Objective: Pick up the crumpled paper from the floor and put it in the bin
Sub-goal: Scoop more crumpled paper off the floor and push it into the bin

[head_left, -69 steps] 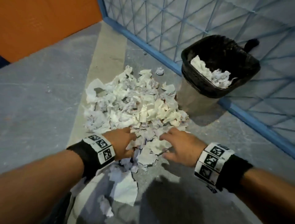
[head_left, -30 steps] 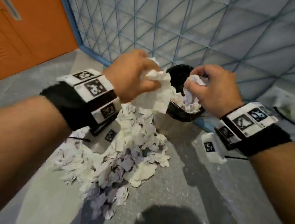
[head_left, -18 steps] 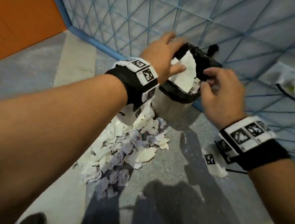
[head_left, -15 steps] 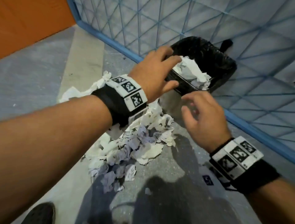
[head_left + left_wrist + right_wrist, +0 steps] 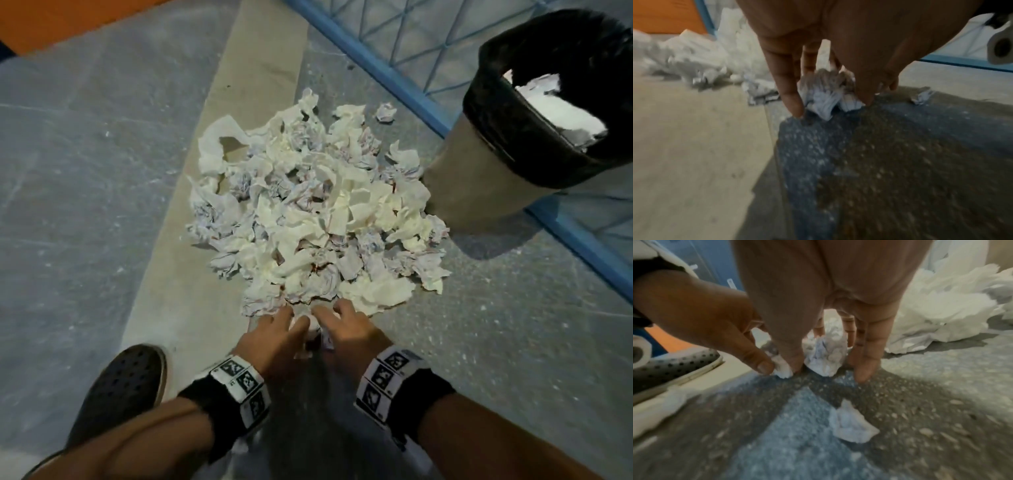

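Note:
A big pile of crumpled paper point(image 5: 308, 212) lies on the floor left of the bin point(image 5: 479, 178), whose black liner holds white paper. Both hands are down at the near edge of the pile, side by side. My left hand point(image 5: 291, 323) point(image 5: 830, 105) has its fingertips on the floor, curled round a lined crumpled ball point(image 5: 826, 95). My right hand point(image 5: 329, 315) point(image 5: 826, 369) closes finger and thumb round another ball point(image 5: 826, 353). A small scrap point(image 5: 783, 371) sits between the two thumbs.
A blue mesh fence point(image 5: 394, 72) runs behind the pile and bin. My dark perforated shoe point(image 5: 120, 387) stands left of the hands. A loose paper piece point(image 5: 851, 426) lies on the grey floor near my right wrist. An orange wall is at far left.
Both hands let their paper go into the bin, then dropped back to the floor. They now close on fresh pieces at the near edge of the pile.

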Demonstrator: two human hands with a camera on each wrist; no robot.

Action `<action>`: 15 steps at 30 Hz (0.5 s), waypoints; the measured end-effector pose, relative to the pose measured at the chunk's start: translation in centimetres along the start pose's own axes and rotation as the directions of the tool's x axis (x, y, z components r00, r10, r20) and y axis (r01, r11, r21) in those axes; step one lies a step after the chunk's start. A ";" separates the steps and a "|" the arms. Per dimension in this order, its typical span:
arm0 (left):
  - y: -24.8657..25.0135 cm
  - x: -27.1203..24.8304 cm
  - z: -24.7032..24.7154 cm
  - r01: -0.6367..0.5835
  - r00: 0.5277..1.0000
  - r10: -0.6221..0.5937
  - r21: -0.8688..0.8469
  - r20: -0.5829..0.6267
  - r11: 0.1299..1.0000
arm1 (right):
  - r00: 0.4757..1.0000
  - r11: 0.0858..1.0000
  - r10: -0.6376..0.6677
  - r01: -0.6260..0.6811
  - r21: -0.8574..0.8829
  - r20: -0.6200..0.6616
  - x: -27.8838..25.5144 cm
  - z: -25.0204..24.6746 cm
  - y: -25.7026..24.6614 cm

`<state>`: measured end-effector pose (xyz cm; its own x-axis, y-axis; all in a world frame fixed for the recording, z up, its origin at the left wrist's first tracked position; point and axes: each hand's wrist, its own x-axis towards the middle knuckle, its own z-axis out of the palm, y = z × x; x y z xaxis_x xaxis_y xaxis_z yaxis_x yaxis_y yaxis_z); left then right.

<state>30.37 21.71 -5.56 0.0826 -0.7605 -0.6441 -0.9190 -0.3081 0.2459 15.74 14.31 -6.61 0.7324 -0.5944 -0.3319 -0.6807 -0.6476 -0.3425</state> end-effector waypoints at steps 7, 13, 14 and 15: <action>-0.5 1.6 2.0 0.054 0.996 -0.060 -0.090 -0.064 0.994 | 0.998 0.998 -0.046 0.048 -0.045 0.039 2.3 0.8 0.0; 0.3 -0.7 -4.9 -0.146 0.984 0.149 0.046 -0.094 0.988 | 0.990 0.998 -0.050 0.045 0.044 0.130 0.4 -7.5 0.1; 1.2 -1.0 -7.3 -0.199 0.966 0.203 0.043 -0.161 0.979 | 0.988 0.995 -0.064 0.052 0.089 0.140 -0.3 -10.5 0.7; 2.3 -1.2 -10.0 -0.255 0.935 0.260 0.055 -0.241 0.965 | 0.993 0.993 -0.073 0.063 0.103 0.094 -0.9 -13.6 1.2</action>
<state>32.02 16.22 3.00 -0.0693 -0.9290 -0.3636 -0.9295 -0.0723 0.3617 14.40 7.55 5.20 0.7760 -0.4979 -0.3871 -0.6304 -0.6315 -0.4515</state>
